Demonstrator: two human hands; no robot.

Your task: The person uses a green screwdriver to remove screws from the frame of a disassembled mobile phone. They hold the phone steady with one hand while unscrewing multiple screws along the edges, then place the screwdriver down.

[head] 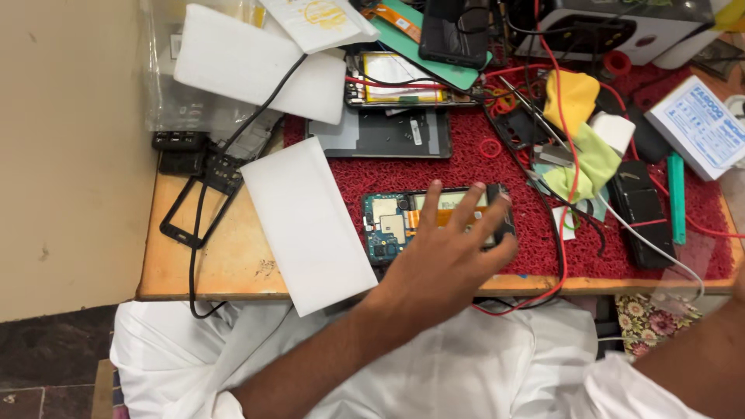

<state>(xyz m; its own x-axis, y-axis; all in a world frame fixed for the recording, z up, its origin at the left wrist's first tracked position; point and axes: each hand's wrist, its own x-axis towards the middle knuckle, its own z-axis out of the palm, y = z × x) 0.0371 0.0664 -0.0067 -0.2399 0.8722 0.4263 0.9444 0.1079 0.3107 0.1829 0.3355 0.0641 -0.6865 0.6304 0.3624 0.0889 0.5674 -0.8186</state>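
Cluttered desk, red mat near front edge: left hand (446,260) spread flat over opened phone (434,221), gripping nothing. Light, fragile; best taken by side edges. Right hand unseen.

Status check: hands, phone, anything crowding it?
Left hand flat on opened phone, fingers spread. Right hand out of frame, only forearm showing. White foam sheet alongside phone's left end; red wire close on the right.

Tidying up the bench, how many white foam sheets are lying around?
2: one foam sheet beside the opened phone under the left hand, another top left. More may be hidden.
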